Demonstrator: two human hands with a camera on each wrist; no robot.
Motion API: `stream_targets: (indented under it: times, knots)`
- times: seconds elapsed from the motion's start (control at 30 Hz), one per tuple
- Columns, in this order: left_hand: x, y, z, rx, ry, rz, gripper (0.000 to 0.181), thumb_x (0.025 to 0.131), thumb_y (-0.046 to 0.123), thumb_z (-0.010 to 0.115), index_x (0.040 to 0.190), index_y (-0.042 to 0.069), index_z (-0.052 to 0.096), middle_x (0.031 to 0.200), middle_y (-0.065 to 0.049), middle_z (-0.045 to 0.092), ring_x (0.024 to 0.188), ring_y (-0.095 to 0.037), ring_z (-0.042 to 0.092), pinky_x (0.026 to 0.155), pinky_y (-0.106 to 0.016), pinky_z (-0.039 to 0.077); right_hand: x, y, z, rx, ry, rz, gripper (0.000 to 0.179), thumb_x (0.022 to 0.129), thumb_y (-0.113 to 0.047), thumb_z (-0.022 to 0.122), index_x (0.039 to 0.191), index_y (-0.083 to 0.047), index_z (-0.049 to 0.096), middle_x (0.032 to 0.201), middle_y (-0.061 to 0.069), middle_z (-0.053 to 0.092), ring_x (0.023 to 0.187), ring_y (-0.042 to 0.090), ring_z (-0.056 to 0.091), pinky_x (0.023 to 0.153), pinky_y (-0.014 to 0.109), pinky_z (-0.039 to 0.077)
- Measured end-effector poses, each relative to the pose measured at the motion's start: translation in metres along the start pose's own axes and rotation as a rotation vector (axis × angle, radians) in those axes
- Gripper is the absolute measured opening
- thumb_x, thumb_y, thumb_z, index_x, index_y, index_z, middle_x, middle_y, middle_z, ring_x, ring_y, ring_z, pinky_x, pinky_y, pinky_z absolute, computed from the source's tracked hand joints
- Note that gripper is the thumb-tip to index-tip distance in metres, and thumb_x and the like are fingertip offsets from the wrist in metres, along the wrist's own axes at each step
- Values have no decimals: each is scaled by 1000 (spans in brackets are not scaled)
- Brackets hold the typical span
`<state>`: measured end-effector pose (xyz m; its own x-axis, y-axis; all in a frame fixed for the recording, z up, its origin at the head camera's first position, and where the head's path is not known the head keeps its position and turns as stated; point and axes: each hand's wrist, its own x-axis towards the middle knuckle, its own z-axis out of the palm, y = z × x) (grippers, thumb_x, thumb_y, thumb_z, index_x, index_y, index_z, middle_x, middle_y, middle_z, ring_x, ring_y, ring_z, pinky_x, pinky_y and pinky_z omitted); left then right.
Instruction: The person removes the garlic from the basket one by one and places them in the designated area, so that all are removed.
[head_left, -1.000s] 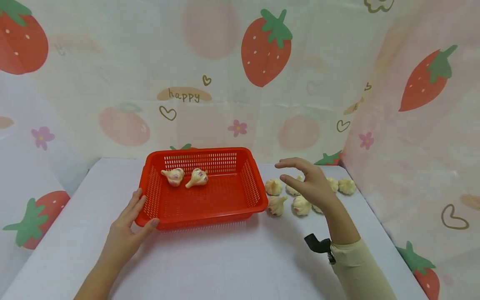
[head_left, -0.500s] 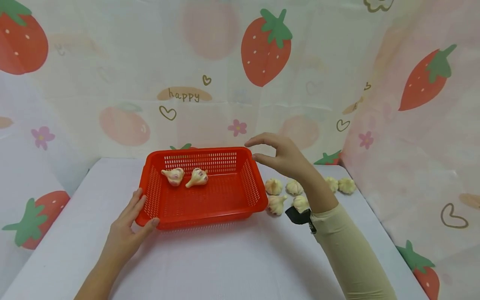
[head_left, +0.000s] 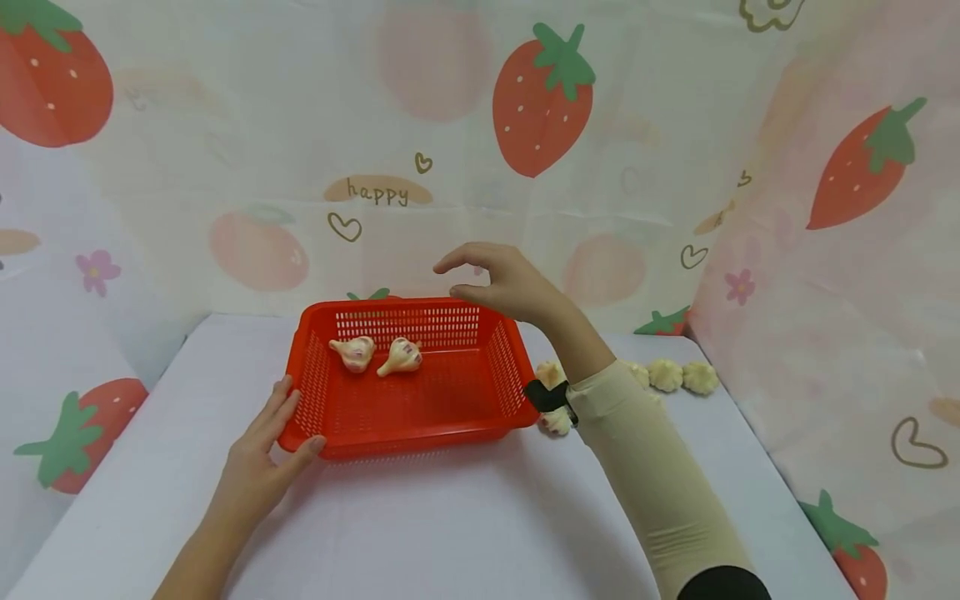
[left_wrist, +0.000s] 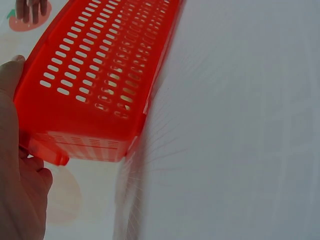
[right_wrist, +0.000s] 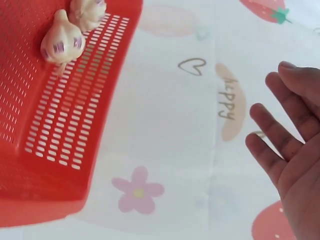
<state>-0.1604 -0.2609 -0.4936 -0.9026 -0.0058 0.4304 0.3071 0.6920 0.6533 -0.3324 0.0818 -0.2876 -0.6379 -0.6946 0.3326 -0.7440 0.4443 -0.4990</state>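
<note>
A red plastic basket (head_left: 450,392) with slotted walls stands on the white table. Inside, near its back left, lie two garlic bulbs with purple marks, the left one (head_left: 356,354) and the right one (head_left: 402,357). My left hand (head_left: 251,475) holds the basket's front left corner; the left wrist view shows the thumb along the rim and fingers (left_wrist: 37,170) bent below it. Above the basket's back right rim hovers my right hand (head_left: 510,282), fingers loosely bent, holding nothing. Several paler garlic bulbs (head_left: 665,376) lie right of the basket, some hidden behind the right forearm.
White cloth covers the table (head_left: 420,525). Behind it and along both sides hangs a curtain (head_left: 637,125) printed with strawberries, close to the table's back edge. A black strap (head_left: 551,396) is on the right wrist.
My right hand has travelled left and upward, from over the bulbs at the right to above the basket's back rim, empty throughout. The left hand stays on the basket; the head view shifts slightly.
</note>
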Motion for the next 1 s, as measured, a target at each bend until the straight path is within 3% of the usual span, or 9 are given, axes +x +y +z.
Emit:
stream_targets:
  times: [0.23, 0.43, 1.0]
  knots:
    - [1, 0, 0, -10, 5, 17, 82, 90, 32, 80, 157, 9, 40, 169, -1, 29, 156, -24, 27, 104, 3, 19, 22, 6, 22, -6, -41, 33, 30, 98, -19, 70, 127, -20, 70, 129, -8, 68, 127, 16, 57, 114, 44, 42]
    - [1, -1, 2, -10, 6, 12, 82, 90, 32, 80, 157, 9, 40, 169, -1, 29, 155, -24, 27, 103, 3, 19, 36, 14, 42, -19, -83, 32, 29, 98, -17, 69, 127, -19, 70, 128, -6, 68, 127, 14, 58, 112, 38, 46]
    - [0, 1, 0, -5, 10, 14, 81, 90, 32, 80, 157, 7, 41, 168, -2, 30, 155, -26, 28, 104, 3, 19, 57, 42, 99, 9, -214, 142, 34, 99, -17, 69, 132, -14, 68, 135, -2, 66, 133, 18, 54, 115, 35, 43]
